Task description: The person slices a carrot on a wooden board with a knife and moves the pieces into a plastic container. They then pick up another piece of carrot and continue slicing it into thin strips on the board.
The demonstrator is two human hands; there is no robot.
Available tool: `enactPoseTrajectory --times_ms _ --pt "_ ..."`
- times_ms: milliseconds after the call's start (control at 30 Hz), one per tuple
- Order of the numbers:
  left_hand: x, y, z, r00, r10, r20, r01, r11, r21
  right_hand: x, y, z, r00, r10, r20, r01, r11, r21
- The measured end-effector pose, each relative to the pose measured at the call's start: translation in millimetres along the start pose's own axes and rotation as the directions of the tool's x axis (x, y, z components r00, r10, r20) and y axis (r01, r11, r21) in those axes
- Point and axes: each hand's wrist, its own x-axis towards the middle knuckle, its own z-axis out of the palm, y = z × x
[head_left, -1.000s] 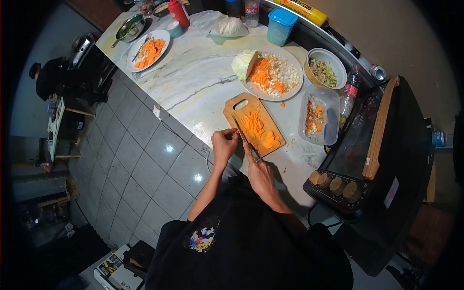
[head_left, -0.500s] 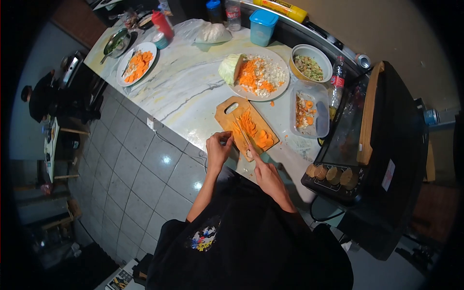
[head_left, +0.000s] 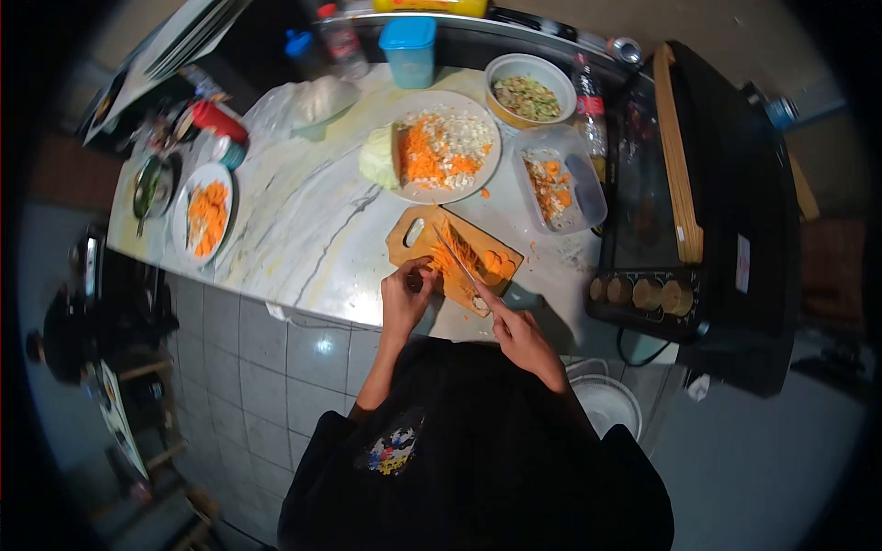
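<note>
My right hand (head_left: 522,338) is closed round the handle of a knife (head_left: 457,254), whose blade lies across the cutting board among shredded carrot. The wooden cutting board (head_left: 401,246) sits at the counter's front edge, its handle slot at the far left. Beside the blade is a pile of carrot strips (head_left: 450,262); round carrot slices (head_left: 499,264) lie right of it. My left hand (head_left: 404,296) is at the board's left edge, fingers curled and pinched together. Whatever may be between those fingertips is too small to make out.
Behind the board, a large plate (head_left: 490,170) bears chopped vegetables and a cabbage piece (head_left: 378,156). A plastic container (head_left: 595,208), a bowl (head_left: 566,81) and a black oven (head_left: 634,211) stand right. A plate of carrot slices (head_left: 227,183) is left. Another person (head_left: 69,335) is far left.
My view has turned, so the counter and floor appear rotated and shifted left. Both hands remain at the board, the right still gripping the knife over the carrot strips.
</note>
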Motion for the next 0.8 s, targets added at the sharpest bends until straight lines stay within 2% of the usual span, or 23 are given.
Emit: enactPoseTrajectory --times_ms 67,133,167,233,267,300,367,433,567,667,700,800 --pt "10 -1 -8 0.994 0.042 0.105 -0.041 0.999 -0.009 -2 -10 9 0.996 0.053 -0.065 -0.049 0.997 0.059" --pt "22 4 -13 0.963 0.099 0.251 -0.063 0.987 -0.145 -4 -21 20 0.981 0.06 -0.182 -0.032 0.988 0.154" --pt "29 6 -13 0.949 0.112 0.294 -0.07 0.986 -0.148 -7 -27 27 0.968 0.075 -0.241 -0.026 0.979 0.201" --pt "47 13 -9 0.802 0.411 0.432 -0.408 0.907 -0.106 -10 -44 39 0.922 0.277 -0.271 -0.228 0.953 0.199" --pt "54 17 -5 0.729 0.361 0.582 -0.401 0.914 -0.064 -12 -52 47 0.9 0.307 -0.309 -0.248 0.945 0.214" --pt "60 20 1 0.691 0.378 0.616 -0.416 0.905 -0.09 -17 -60 56 0.858 0.36 -0.368 -0.288 0.928 0.236" --pt "67 24 16 0.555 0.612 0.563 -0.652 0.741 -0.163 -26 -77 72 0.778 0.436 -0.453 -0.341 0.898 0.278" --pt "76 30 24 0.48 0.619 0.621 -0.654 0.725 -0.217 -34 -95 85 0.692 0.582 -0.427 -0.502 0.813 0.296" --pt "92 17 43 0.394 0.68 0.619 -0.743 0.632 -0.22 -43 -115 110 0.634 0.569 -0.524 -0.409 0.822 0.397" --pt "96 10 49 0.439 0.629 0.642 -0.721 0.673 -0.166 -43 -128 120 0.518 0.666 -0.536 -0.479 0.745 0.463" --pt "98 11 50 0.424 0.633 0.647 -0.723 0.667 -0.179 -42 -131 120 0.503 0.672 -0.543 -0.48 0.74 0.471" --pt "101 11 49 0.453 0.611 0.649 -0.708 0.689 -0.154 -39 -134 124 0.491 0.712 -0.502 -0.496 0.702 0.511"
